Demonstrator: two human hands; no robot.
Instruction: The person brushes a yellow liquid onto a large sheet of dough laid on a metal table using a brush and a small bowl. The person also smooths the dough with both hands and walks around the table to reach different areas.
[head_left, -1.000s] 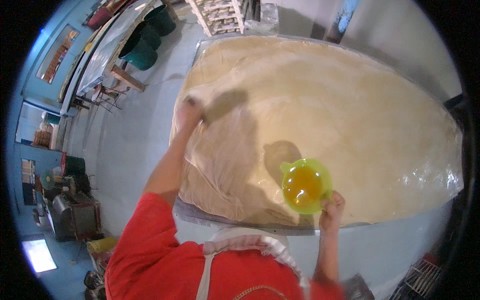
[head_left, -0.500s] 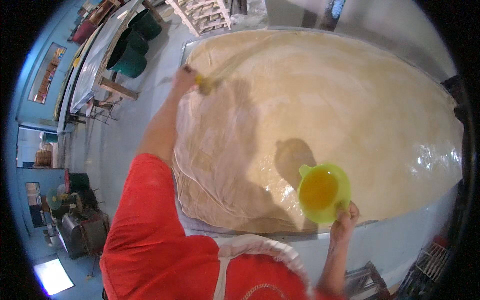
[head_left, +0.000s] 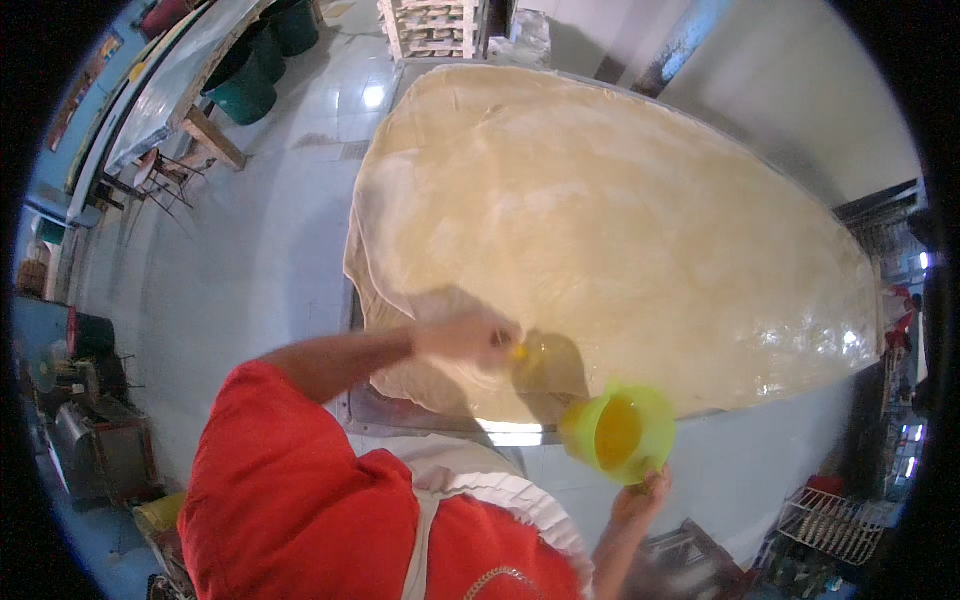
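Observation:
A huge thin sheet of pale dough [head_left: 610,220] is spread over a table [head_left: 390,418], shiny with liquid at its right end. Its left edge is folded and wrinkled. My left hand [head_left: 468,336], blurred by motion, is closed around a brush with a yellow part [head_left: 521,352]; the bristles are smeared and hard to make out. It is above the near part of the dough, left of the bowl. My right hand [head_left: 640,494] grips the rim of a lime-green plastic bowl [head_left: 656,430] at the near edge. The bowl looks tilted and contains orange-yellow liquid [head_left: 617,434].
At the upper left are dark green tubs [head_left: 243,92] beside a long covered table [head_left: 165,85] and a small stool [head_left: 165,175]. A wooden rack [head_left: 432,28] stands beyond the dough. Machinery [head_left: 85,450] is at the lower left, a wire rack [head_left: 825,525] at the lower right.
My left hand has swept with the brush from the dough's far left edge back toward me, close to the bowl. The bowl has tilted. The whole view has shifted.

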